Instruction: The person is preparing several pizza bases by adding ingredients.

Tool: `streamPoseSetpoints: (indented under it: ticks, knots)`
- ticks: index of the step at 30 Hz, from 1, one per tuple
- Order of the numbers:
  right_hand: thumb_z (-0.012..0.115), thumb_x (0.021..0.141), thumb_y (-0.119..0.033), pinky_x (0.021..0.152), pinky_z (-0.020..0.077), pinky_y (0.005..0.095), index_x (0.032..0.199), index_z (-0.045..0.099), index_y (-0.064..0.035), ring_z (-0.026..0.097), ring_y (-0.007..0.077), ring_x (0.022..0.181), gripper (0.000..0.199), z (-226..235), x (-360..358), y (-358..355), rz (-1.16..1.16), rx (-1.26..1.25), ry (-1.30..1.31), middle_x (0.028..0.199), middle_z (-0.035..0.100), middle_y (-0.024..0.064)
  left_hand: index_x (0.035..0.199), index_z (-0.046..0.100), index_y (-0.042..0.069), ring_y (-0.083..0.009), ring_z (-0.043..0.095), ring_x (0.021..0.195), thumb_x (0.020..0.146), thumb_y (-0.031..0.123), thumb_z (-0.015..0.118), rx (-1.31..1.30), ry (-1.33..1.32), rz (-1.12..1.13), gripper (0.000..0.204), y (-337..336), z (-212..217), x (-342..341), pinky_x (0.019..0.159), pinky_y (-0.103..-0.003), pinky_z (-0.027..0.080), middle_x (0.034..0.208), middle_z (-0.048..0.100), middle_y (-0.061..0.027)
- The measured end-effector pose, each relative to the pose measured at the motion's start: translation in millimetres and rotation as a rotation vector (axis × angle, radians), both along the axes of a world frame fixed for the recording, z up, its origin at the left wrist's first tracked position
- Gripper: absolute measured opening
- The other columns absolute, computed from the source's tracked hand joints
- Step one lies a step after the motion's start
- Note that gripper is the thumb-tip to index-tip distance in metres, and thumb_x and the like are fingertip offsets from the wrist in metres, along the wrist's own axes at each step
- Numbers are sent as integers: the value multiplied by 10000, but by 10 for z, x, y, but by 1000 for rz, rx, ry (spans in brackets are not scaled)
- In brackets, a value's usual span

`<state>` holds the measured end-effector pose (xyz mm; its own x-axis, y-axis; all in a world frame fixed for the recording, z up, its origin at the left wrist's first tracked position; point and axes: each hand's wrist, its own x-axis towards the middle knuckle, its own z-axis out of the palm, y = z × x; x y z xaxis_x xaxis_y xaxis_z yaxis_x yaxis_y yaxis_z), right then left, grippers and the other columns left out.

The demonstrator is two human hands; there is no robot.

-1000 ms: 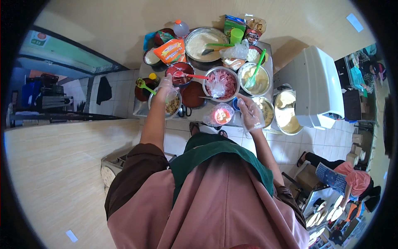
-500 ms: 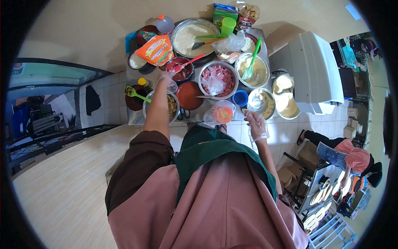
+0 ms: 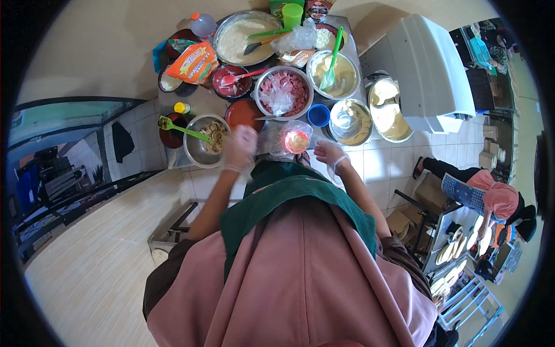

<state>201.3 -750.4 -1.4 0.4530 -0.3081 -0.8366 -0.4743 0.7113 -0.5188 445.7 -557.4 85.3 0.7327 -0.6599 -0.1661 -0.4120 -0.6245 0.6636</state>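
Observation:
Both hands wear thin clear plastic gloves. My left hand (image 3: 240, 149) is smeared by motion at the table's near edge, between the metal bowl of brownish filling (image 3: 215, 137) and a clear plastic bag. That bag (image 3: 276, 139) lies at the near edge with a round orange-rimmed item (image 3: 296, 141) in or on it. To its right, my right hand (image 3: 330, 153) hovers just off the edge with curled fingers; what they hold, if anything, is too small to tell. Behind the bag are a bowl of red sauce (image 3: 241, 113) and a metal bowl of pink diced meat (image 3: 296, 78).
A blue cup (image 3: 318, 115) and bowls of pale cream (image 3: 361, 140) stand at the right, beside a large white machine (image 3: 433, 75). Farther back are a big pan of white mixture (image 3: 231, 49), an orange packet (image 3: 195, 62) and a green cup (image 3: 292, 15). Another person (image 3: 500, 194) works at far right.
My left hand has pulled back from beside the dark red bowl toward the near edge. My right hand has come left, closer to the bag. The whole view has shifted a little.

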Motion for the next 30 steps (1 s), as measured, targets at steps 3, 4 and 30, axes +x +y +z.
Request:
streamPoseSetpoints:
  ticks: [3, 4, 30]
  knots:
    - [503, 868, -299, 854, 444, 372, 1101, 521, -26, 579, 234, 949, 359, -168, 194, -32, -67, 29, -181, 1047, 596, 121, 861, 579, 81, -286, 596, 721, 836, 338, 565, -157, 357, 208, 259, 322, -1387, -738, 594, -387, 470, 801, 598, -140]
    - [506, 860, -295, 855, 444, 367, 1088, 524, -30, 579, 234, 953, 350, -243, 254, -75, -85, 99, -272, 1052, 595, 121, 861, 579, 81, -286, 596, 721, 836, 338, 565, -152, 360, 207, 259, 216, -1362, -806, 594, -387, 470, 801, 598, -140]
    - [578, 749, -289, 767, 475, 396, 843, 678, -99, 615, 303, 849, 234, 762, 1024, -320, 1245, -1281, 48, 887, 641, 155, 953, 555, 76, -73, 547, 693, 822, 167, 607, -493, 654, 399, 168, -156, -518, -1040, 539, -206, 441, 732, 544, 8]
